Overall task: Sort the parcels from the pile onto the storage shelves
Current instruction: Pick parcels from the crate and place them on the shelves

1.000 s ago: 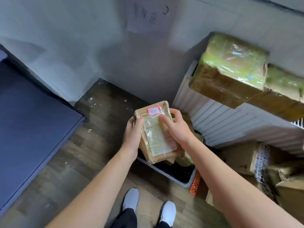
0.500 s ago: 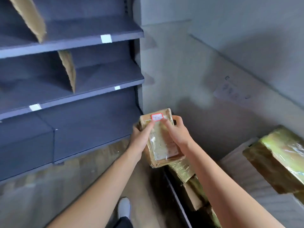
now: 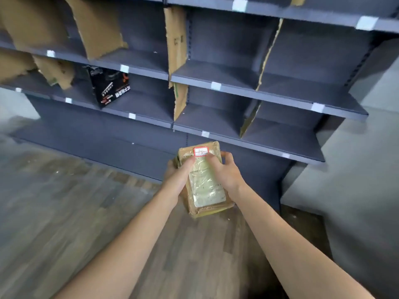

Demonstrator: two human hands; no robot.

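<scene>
The parcel (image 3: 206, 186) is a flat, rectangular brown cardboard packet. It is bound in glossy clear tape that crinkles over a pale printed label. A red-bordered white sticker (image 3: 201, 151) sits at its far end; the handwriting may read 18, though blur leaves that unsure. The parcel is held in mid-air in front of the lowest shelf by 2 hands. The left hand (image 3: 178, 175) curls round its left edge with the thumb on top, and the right hand (image 3: 225, 173) grips the right edge the same way.

Beyond it stand dark grey metal storage shelves (image 3: 216, 72), their bays split by ragged corrugated cardboard dividers (image 3: 176, 39). 1 glossy black printed box (image 3: 110, 87) sits in a bay to the upper left. Below is a wood-grain plank floor (image 3: 64, 201).
</scene>
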